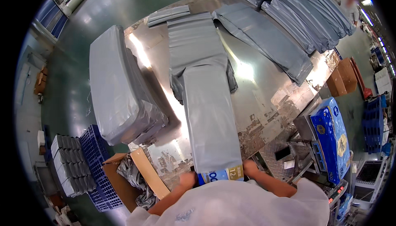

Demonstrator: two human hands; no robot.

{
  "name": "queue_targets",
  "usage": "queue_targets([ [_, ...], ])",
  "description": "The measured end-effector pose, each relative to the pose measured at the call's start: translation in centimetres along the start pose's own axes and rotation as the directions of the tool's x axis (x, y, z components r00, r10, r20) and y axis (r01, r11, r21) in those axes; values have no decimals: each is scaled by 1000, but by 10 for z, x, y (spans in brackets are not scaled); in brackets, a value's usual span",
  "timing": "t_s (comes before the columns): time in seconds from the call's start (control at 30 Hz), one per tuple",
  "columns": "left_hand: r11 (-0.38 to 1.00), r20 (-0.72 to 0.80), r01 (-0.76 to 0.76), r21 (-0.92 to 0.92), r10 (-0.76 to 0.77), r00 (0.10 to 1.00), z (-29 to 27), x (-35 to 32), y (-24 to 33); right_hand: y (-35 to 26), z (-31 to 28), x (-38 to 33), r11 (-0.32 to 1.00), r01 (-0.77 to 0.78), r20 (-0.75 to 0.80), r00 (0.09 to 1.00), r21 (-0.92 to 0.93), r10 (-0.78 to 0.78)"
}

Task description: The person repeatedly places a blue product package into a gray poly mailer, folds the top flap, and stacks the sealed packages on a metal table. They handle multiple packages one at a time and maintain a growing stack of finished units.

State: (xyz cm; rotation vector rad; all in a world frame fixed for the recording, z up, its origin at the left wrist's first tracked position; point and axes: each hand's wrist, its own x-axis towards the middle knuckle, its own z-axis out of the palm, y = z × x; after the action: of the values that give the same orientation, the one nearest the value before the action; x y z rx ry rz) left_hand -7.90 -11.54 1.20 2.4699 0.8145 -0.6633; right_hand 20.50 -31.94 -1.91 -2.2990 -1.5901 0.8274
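In front of my body a long grey plastic bag [212, 118] lies on the metal table, its near end over a blue and yellow package [218, 175]. Only the package's near end shows. At the left corner of the bag's near end my left hand [188, 179] is closed, with the bag edge in it. My right hand [250, 168] grips the opposite corner, also closed. The fingers of both hands are partly hidden. Beyond, the grey bag overlaps a flat stack of folded grey bags [192, 40] that runs away from me.
Left on the metal table [255, 114] stands a tall stack of grey bags [111, 89]; more grey piles [301, 15] lie far right. A cardboard box [119, 176] with crumpled plastic sits near left. A blue package [332, 139] rests on a scale at right. A person [350, 9] is at far right.
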Motion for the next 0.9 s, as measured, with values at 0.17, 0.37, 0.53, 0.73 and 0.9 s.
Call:
queue_targets([
  [0.17,997,240,31,-65,-15,971,7,7,5,-11,-7,-2,990,-90,378,917,-113,127],
  [0.37,963,352,-209,-169,257,900,-16,110,-58,-29,-115,102,988,63,573,819,-144,31],
  [0.53,822,-10,-41,-569,43,999,-16,45,-38,35,-45,48,930,-168,118,984,326,137],
  [0.73,765,-35,115,-633,-178,983,13,-13,2,7,-16,-5,697,-311,61,931,646,359],
  [0.9,826,-458,-378,-418,168,873,-38,56,104,9,-6,29,648,-241,45,952,722,303],
])
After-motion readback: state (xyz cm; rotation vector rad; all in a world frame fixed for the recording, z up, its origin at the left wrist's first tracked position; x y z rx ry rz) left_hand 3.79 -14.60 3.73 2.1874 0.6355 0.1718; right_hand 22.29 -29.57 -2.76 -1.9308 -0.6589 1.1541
